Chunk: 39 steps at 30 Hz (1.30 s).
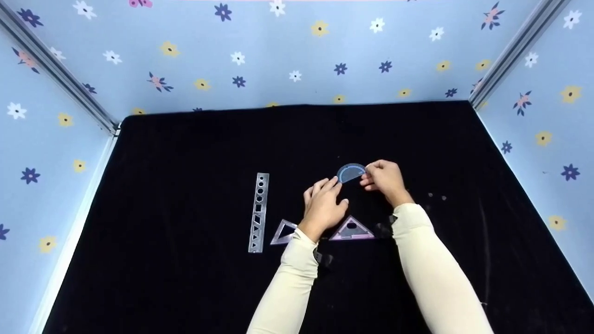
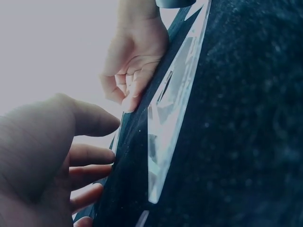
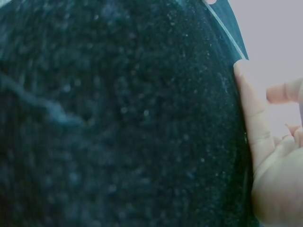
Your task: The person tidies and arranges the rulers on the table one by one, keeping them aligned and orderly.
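A clear protractor [image 1: 351, 173] with a blue scale lies on the black cloth. My right hand [image 1: 384, 179] pinches its right corner, while the fingertips of my left hand [image 1: 325, 205] touch its left end. The left fingers are loosely extended, and the thumb stands apart from them. Below the hands is a clear set square [image 1: 343, 234] with a pinkish edge and an oval hole. A second set square [image 1: 280, 240], with a triangular cut-out, sits partly hidden under the left wrist. In the left wrist view, one set square [image 2: 180, 94] appears beside the hands.
To the left lies a clear stencil ruler [image 1: 258, 213] with a row of cut-out shapes. Black cloth [image 1: 185, 185] covers the table, and flower-patterned panels [image 1: 297, 51] rise behind and at both sides. A few small specks [image 1: 443, 198] dot the cloth at right.
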Available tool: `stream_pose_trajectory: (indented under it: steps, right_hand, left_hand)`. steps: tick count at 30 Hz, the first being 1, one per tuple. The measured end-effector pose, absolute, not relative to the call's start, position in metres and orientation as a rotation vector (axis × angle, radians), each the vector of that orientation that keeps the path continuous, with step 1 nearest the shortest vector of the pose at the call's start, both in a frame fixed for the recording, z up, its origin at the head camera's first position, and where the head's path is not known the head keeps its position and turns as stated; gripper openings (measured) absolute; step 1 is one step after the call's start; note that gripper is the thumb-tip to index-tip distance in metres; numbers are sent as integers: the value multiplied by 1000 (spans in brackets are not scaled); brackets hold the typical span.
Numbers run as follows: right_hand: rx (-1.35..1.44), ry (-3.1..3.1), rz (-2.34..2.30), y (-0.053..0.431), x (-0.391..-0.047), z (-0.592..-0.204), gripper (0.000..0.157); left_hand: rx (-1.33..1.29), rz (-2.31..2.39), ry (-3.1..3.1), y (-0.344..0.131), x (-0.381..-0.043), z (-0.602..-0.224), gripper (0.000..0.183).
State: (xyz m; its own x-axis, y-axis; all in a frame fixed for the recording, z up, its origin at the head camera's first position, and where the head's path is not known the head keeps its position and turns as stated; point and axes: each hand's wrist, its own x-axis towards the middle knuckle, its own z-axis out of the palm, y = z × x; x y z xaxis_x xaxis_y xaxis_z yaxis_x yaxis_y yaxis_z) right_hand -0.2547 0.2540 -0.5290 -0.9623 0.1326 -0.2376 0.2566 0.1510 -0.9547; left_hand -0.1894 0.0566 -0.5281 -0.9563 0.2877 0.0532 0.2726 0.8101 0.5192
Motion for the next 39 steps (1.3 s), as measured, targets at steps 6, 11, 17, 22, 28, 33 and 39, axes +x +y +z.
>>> stream_pose_trajectory:
  steps: [6, 11, 17, 22, 28, 33, 39]
  right_hand:
    - [408, 2296, -1954, 254, -255, -527, 17]
    - [442, 2249, -1989, 254, -255, -526, 17]
    - [465, 2223, -2005, 254, -257, -524, 20]
    - [456, 2218, -1997, 255, -257, -524, 26]
    - [437, 2229, -1983, 256, -257, -525, 30]
    - [413, 2240, -1976, 256, -255, -526, 27]
    - [367, 2232, -1985, 257, -253, -526, 29]
  left_hand:
    - [454, 821, 2978, 57, -188, -528, 54]
    - [449, 800, 2986, 58, -188, -528, 58]
    - [455, 802, 2989, 58, -189, -528, 61]
    - [456, 802, 2983, 58, -189, -529, 62]
    - [466, 808, 2976, 58, -190, -529, 64]
    - [467, 827, 2976, 57, -190, -530, 65]
    - [442, 875, 2964, 57, -191, -530, 66]
